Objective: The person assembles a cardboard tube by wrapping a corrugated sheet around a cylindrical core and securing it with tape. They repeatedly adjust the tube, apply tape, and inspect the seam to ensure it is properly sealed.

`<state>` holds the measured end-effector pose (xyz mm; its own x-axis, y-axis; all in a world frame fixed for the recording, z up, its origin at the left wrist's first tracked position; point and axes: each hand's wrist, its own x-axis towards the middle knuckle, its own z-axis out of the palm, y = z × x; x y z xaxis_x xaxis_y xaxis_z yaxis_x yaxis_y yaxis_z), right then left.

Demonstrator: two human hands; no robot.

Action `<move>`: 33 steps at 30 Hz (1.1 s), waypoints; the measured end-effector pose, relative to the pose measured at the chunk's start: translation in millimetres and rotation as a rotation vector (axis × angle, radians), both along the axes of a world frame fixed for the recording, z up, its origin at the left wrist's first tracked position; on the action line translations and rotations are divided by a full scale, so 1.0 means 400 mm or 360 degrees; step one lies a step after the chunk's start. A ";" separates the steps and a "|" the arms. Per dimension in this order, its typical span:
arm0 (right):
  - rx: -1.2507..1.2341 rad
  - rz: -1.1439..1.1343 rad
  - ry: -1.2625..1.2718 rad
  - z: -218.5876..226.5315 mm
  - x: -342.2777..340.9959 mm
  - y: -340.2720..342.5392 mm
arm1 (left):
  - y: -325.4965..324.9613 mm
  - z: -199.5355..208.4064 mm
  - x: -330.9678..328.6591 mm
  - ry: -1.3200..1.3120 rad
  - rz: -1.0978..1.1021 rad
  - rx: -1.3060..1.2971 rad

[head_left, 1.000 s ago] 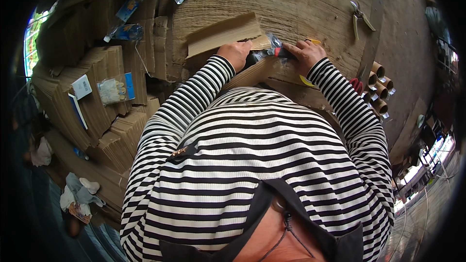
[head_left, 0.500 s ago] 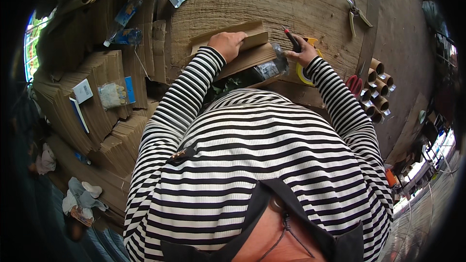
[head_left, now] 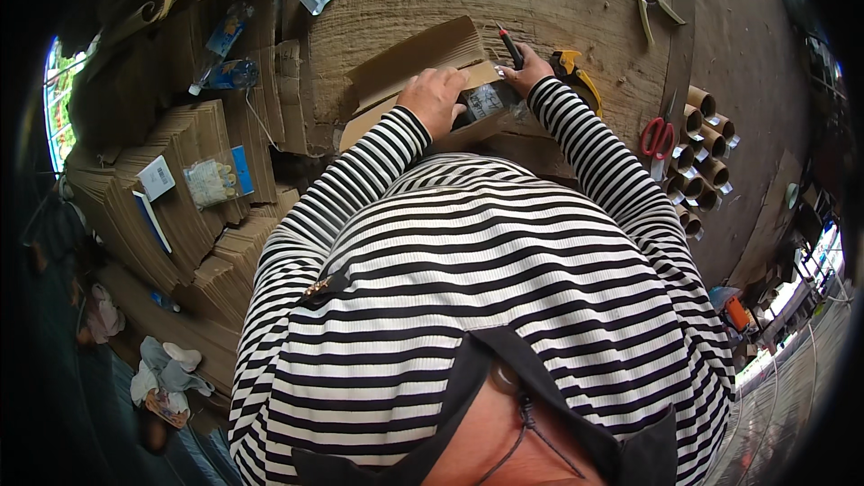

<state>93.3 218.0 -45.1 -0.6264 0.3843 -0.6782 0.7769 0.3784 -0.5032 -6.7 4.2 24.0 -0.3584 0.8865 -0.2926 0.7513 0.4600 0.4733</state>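
Observation:
An elongated cardboard box (head_left: 418, 52) lies on the wooden table in front of my body, its far flap standing up. Inside its right part shows a package in clear and black plastic with a printed label (head_left: 486, 101). My left hand (head_left: 434, 101) grips the box's middle, fingers over the cardboard and thumb beside the package. At the box's right end, my right hand (head_left: 527, 70) is closed around a black marker pen (head_left: 510, 49) with a red band, its tip pointing away. The right thumb is close to the box corner. My left forearm hides part of the box.
A yellow tape dispenser (head_left: 580, 76) lies right of my right hand. Further right are red-handled scissors (head_left: 658, 137), pruning shears (head_left: 650, 11) and several cardboard tubes (head_left: 711, 142). Stacked flat cardboard (head_left: 180, 207), plastic bottles (head_left: 232, 75) and a bagged pair of gloves (head_left: 212, 180) are at left.
The box's far flap has opened further upright. My left hand has moved right and nearer my body, toward the package. My right hand, still with the pen, has moved left and away from me.

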 end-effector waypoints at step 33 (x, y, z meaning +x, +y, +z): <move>0.0211 0.1433 0.0219 0.124 -0.017 0.153 | -0.048 -0.015 0.113 0.0152 0.0441 -0.0172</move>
